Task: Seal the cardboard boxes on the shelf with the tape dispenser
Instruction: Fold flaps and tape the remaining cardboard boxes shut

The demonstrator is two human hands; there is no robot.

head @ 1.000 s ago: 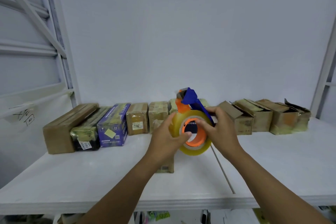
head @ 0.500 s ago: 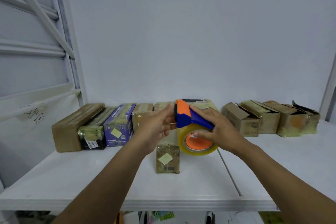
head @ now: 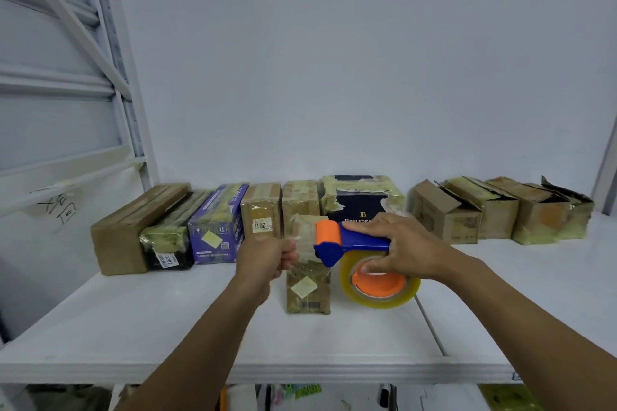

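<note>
Tape dispenser (head: 347, 242) (blue handle, orange roller) is held above the white shelf (head: 160, 327), just over the small front box (head: 309, 290). Right hand (head: 405, 245) is clamped round the handle, with fingers hooked into the orange core of the tape roll (head: 380, 292). Left hand (head: 267, 255) is closed on the free end of the clear tape strip (head: 303, 243), stretched leftward from the roller. A pale yellow sticker and a barcode are seen on the front box. Back row: navy box (head: 362, 202) is marked with a "B" logo and "BENLYDES", the rest hidden by the hand. Brown box (head: 260, 215) label appears to read "2017", upside down. Dark box (head: 167, 243) tag shows "3207". Purple box (head: 217, 227) print is too small to read. Open-flapped boxes (head: 444, 217) are lined up at right.
</note>
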